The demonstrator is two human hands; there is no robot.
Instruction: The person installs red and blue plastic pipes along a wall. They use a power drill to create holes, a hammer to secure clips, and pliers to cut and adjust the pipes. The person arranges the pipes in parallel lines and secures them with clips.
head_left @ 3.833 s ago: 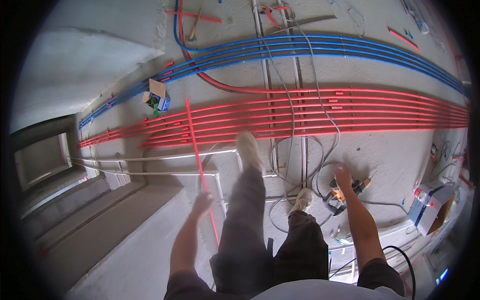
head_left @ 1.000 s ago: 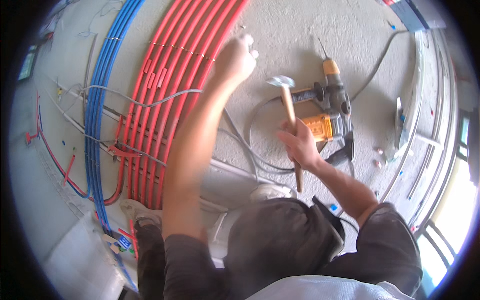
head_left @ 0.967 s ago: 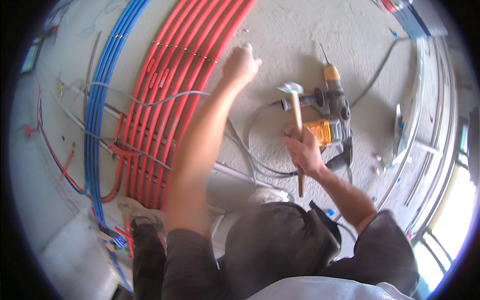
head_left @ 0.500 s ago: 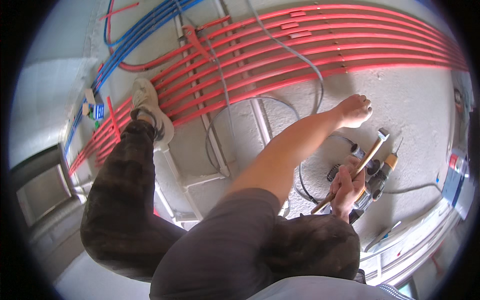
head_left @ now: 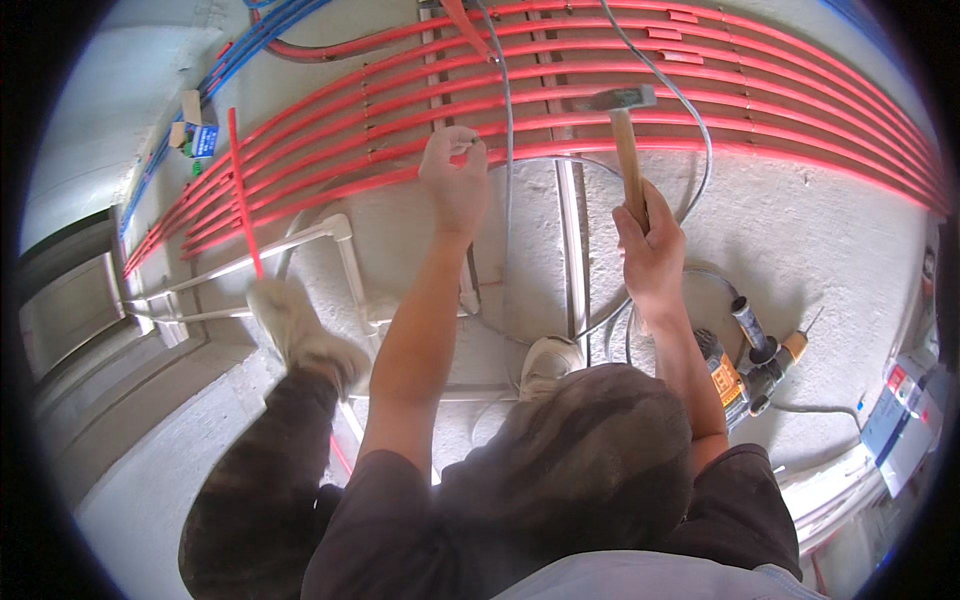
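My right hand (head_left: pixel 652 250) is wrapped round the wooden handle of a hammer (head_left: pixel 627 150). The hammer's metal head is raised over the run of red pipes (head_left: pixel 620 120). To its left, my left hand (head_left: pixel 455 185) is closed in a pinch above the nearer red pipes. A small thing seems to sit between its fingertips, too small to make out. The pipes run side by side along the floor in front of me.
An orange and black rotary drill (head_left: pixel 755 375) lies on the floor at right. Grey cable (head_left: pixel 708 150) loops across the pipes. White conduit (head_left: pixel 345 255) runs near my left shoe (head_left: pixel 300 330). A loose red pipe (head_left: pixel 242 195) and a small blue box (head_left: pixel 202 140) lie at left.
My right hand has lifted the hammer from beside the drill and moved it up and left over the pipes. My left hand has swung left from the bare floor to the pipes. My left foot has drawn back.
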